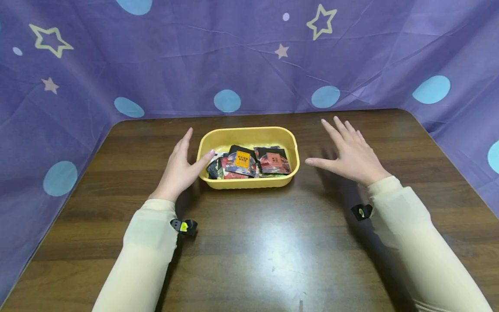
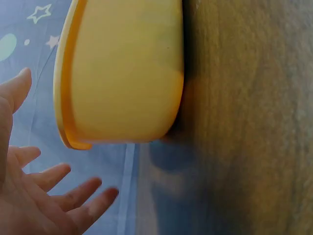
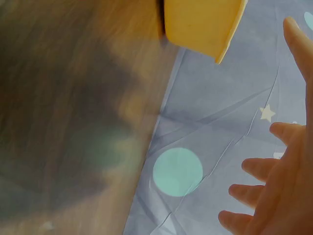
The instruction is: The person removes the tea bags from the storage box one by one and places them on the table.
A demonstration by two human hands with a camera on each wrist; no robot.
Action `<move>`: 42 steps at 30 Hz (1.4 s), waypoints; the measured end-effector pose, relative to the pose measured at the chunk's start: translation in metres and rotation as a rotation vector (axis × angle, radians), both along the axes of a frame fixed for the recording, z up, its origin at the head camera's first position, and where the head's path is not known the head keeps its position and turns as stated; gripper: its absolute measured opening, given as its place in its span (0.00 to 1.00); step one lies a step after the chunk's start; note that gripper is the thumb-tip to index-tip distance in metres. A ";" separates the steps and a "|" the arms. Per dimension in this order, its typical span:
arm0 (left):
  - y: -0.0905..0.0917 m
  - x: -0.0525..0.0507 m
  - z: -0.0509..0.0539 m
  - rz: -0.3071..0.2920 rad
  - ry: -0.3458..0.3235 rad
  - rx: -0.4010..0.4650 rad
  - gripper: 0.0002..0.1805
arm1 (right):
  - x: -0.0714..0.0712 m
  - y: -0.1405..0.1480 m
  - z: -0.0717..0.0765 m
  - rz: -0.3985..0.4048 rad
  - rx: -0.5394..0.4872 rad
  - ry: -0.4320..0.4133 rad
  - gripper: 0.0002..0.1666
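A yellow plastic basin stands on the table, with several small printed packets in it. One packet with an orange label lies on top, and beside it is one with a red label. To the basin's left is my left hand, fingers spread and thumb over the left rim; whether it touches cannot be told. In the left wrist view, the fingers stand apart from the basin wall. Off to the right, my right hand hovers with fingers spread, holding nothing. The basin's corner shows in the right wrist view.
The brown wooden table reaches back to a purple cloth printed with stars and dots, which also hangs at both sides. Small black devices with straps sit at the left wrist and right wrist.
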State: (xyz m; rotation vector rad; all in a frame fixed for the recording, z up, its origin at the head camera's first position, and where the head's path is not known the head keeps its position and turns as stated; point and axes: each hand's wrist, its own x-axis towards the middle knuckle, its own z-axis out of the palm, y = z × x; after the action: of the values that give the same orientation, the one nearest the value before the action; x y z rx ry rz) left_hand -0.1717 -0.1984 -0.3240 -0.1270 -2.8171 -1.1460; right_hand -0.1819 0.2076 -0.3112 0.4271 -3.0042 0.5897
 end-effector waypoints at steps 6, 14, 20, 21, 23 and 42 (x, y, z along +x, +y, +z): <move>-0.004 -0.004 -0.013 0.009 -0.043 0.154 0.44 | -0.003 -0.009 0.003 0.019 -0.009 -0.018 0.64; -0.007 -0.010 -0.020 -0.024 -0.214 0.399 0.35 | -0.005 -0.019 0.005 0.038 -0.032 -0.032 0.62; -0.007 -0.012 -0.022 -0.054 -0.292 0.493 0.33 | -0.006 -0.024 0.007 0.038 -0.026 -0.048 0.61; -0.007 -0.012 -0.023 -0.058 -0.300 0.498 0.32 | -0.006 -0.025 0.007 0.040 -0.024 -0.051 0.61; -0.007 -0.012 -0.024 -0.062 -0.314 0.509 0.31 | -0.007 -0.027 0.007 0.046 -0.026 -0.056 0.61; -0.005 -0.015 -0.026 -0.069 -0.368 0.569 0.29 | -0.020 -0.055 0.004 0.153 -0.011 -0.030 0.60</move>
State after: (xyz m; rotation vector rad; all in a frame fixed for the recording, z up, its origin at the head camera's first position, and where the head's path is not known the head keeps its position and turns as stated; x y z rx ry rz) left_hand -0.1862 -0.2034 -0.3499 0.0366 -2.6402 -2.1199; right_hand -0.2017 0.1526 -0.3069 0.6584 -3.0140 0.6274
